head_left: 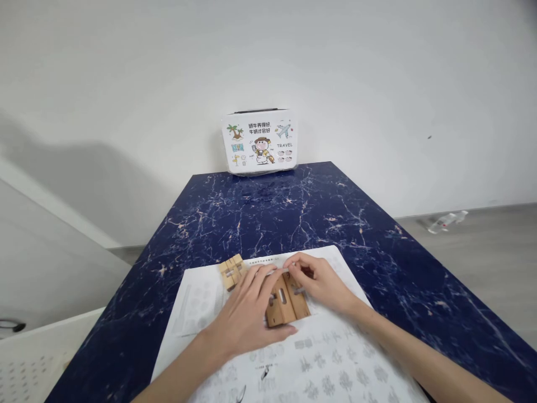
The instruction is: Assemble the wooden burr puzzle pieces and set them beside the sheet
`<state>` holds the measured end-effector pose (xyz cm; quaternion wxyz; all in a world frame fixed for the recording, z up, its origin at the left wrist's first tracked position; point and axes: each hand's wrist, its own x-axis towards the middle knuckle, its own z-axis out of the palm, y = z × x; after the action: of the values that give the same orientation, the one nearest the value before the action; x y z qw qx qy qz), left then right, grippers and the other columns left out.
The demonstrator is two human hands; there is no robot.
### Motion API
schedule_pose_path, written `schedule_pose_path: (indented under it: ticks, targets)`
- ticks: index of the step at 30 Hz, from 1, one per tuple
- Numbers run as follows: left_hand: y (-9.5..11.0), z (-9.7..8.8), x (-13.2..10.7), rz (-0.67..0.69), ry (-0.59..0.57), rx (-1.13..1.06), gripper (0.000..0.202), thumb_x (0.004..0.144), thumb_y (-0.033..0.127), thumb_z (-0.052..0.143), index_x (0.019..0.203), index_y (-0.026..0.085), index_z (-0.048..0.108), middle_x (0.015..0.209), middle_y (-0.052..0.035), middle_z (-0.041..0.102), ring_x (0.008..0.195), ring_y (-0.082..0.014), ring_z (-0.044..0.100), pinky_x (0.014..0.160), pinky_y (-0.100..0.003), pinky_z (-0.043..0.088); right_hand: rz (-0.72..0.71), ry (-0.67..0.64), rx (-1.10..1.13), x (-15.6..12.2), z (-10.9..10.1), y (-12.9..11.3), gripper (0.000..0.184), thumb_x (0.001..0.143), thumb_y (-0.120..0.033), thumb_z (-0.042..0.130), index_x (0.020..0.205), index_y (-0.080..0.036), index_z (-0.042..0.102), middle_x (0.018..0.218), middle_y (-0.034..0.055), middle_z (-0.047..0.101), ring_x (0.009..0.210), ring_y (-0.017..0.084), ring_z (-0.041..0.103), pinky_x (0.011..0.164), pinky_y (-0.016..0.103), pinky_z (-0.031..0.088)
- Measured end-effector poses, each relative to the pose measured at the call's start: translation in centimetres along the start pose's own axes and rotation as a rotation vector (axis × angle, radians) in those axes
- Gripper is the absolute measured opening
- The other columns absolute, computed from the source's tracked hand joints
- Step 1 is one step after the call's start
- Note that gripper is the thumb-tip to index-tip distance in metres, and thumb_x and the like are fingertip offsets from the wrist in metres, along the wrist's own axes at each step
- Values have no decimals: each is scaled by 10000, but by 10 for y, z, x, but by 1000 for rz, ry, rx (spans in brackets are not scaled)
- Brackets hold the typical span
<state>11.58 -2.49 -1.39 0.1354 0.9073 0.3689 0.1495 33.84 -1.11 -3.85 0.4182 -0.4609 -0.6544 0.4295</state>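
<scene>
A brown slotted wooden block (282,299) lies on the large white printed sheet (335,313). My left hand (247,313) reaches round the block's left side, fingers along the upper edge and thumb below, closed on it. At the top right edge, my right hand (314,280) has its thumb and forefinger pinched together. A narrow pale sliver shows between the fingertips of both hands, too small to make out. Beside my left fingers sits a lighter wooden block (232,271) with grooves, partly covered by them.
The sheet covers the near part of a dark blue marbled table (268,212). A white case (260,143) with cartoon prints stands against the wall at the far edge. A crumpled clear wrapper (447,221) lies on the floor at right; a white perforated container (37,358) is at lower left.
</scene>
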Motion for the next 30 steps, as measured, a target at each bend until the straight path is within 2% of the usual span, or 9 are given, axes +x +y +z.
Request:
schedule_pose_path:
  ticks: [4,7,9,10,13,15,17,22,30]
  targets:
    - [-12,-9,-7,9,18,32,948,726,596,841,1497,229,431,1398,-145,579,1293,-399,515,1097,-598,440,3,-33,-25,0,-2,3,289,1034,-443,526,1000,-207,689,692,-8,600,625,165,570,581,274,495]
    - [-19,-12,-11,-1,27,40,961,703,627,839,1485,225,452,1363,-140,597,1273,-401,526,1093,-605,433,-63,-62,-120,0,-8,1,214,1033,-372,534,1014,-214,676,756,10,642,648,166,568,598,282,481]
    - [-22,-12,-12,-9,30,37,947,705,625,834,1479,227,460,1352,-137,601,1269,-398,528,1086,-604,439,-147,-106,-207,0,-14,0,145,1003,-327,591,1080,-229,665,915,43,679,786,193,615,705,314,518]
    - [-23,-12,-13,-14,33,31,936,709,611,835,1476,229,461,1348,-136,602,1267,-395,529,1081,-598,446,-189,-136,-245,-1,-17,0,178,975,-319,638,1135,-240,652,1028,64,677,900,216,629,797,344,536]
    - [-25,-13,-13,-15,38,9,887,714,547,851,1450,235,469,1346,-131,604,1259,-382,536,1076,-579,463,-251,-262,-323,-2,-27,1,569,851,-390,809,1348,-277,557,1341,108,558,1227,287,546,1049,444,488]
    - [-25,-13,-13,-10,49,4,862,714,496,862,1436,236,471,1348,-129,607,1259,-377,540,1081,-572,467,-248,-335,-360,-2,-31,3,840,736,-471,898,1444,-289,484,1425,118,481,1320,321,476,1112,477,452]
    - [-24,-13,-13,-5,68,5,851,730,463,855,1449,240,458,1351,-127,610,1267,-374,543,1083,-568,473,-237,-370,-388,-3,-34,3,974,652,-524,936,1472,-291,465,1443,121,455,1346,345,443,1129,497,439]
    - [-25,-12,-13,3,95,-6,844,761,462,837,1473,249,435,1363,-121,614,1280,-366,553,1081,-557,488,-250,-372,-407,-1,-34,2,883,651,-523,931,1403,-283,534,1383,114,502,1288,351,476,1092,501,460]
    - [-26,-10,-12,-10,71,12,832,757,448,833,1460,231,444,1351,-132,608,1278,-372,543,1083,-565,486,-220,-325,-368,-1,-33,-1,830,660,-493,930,1345,-266,521,1349,111,540,1240,329,522,1055,474,482]
